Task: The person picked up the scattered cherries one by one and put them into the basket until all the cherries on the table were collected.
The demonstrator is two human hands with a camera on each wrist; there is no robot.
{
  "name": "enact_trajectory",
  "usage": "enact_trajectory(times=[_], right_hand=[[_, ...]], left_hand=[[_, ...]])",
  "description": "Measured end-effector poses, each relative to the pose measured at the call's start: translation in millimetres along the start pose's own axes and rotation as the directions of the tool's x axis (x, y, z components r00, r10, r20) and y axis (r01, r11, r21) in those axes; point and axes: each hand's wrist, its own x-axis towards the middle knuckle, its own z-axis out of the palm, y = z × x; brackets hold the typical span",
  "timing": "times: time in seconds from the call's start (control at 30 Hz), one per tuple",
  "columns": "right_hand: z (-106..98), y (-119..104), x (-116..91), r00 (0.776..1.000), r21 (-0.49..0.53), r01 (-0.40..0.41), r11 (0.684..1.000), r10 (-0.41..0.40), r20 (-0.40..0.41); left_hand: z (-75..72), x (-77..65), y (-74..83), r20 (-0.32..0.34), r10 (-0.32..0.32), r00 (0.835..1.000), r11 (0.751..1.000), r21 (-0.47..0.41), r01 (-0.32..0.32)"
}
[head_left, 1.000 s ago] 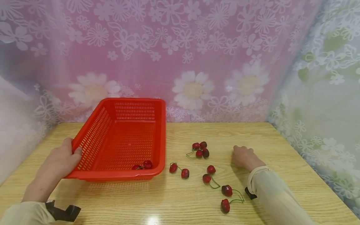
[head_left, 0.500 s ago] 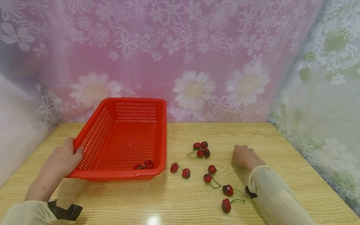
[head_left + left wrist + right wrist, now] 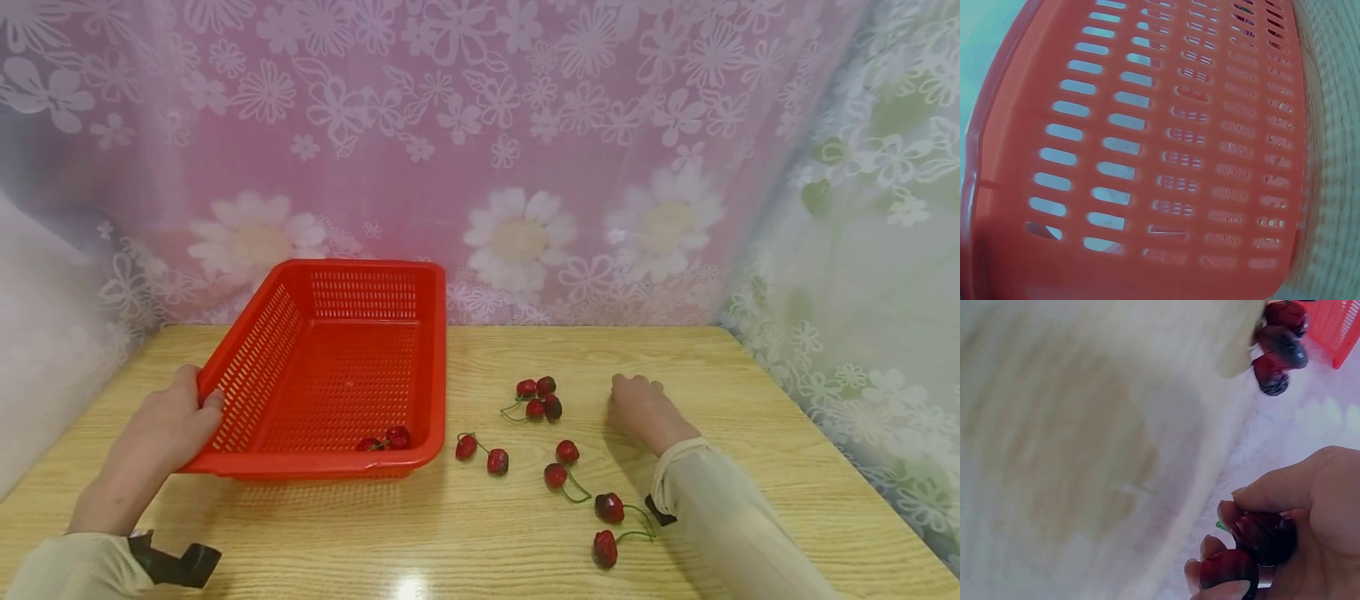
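A red plastic basket (image 3: 337, 463) with slotted walls is gripped at its left rim by my left hand (image 3: 161, 433), thumb over the edge. The left wrist view is filled by the basket's outer wall (image 3: 1154, 162). My right hand (image 3: 647, 412) is over the right part of the table, right of the loose cherries. Two dark red cherries (image 3: 1264, 537) with a bit of green stem sit in the curled fingers of my right hand (image 3: 1329, 506) in the right wrist view; the head view hides them behind the hand. Another cherry pair (image 3: 397, 437) lies in the basket's near right corner.
On the wooden table (image 3: 480, 533), cherries with green stems lie between basket and right hand: a cluster (image 3: 535, 408), a pair (image 3: 497, 462) beside the basket, a pair (image 3: 556, 476) in the middle and a pair (image 3: 605, 548) nearest me. A floral curtain (image 3: 517, 167) hangs behind.
My right hand has shifted slightly left and away from me during the last half second. The left hand keeps its hold on the basket, and the cherries on the table lie as before.
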Motion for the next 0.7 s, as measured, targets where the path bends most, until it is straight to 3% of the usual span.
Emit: enact_trajectory(times=[0.43,0.7], right_hand=[[-12.6,-25.8,-2.2,0.989,0.032,0.059,0.998,-0.054,-0.140],[-23.2,-50.4,-7.9,0.959,0.016,0.145,0.989,-0.136,-0.247]], left_hand=[[-0.6,-0.5,1.8,0.001,-0.003,1.000,1.000,0.005,0.003],[-0.6,0.4,0.1,-0.006,0.008,1.000,1.000,0.008,-0.008]])
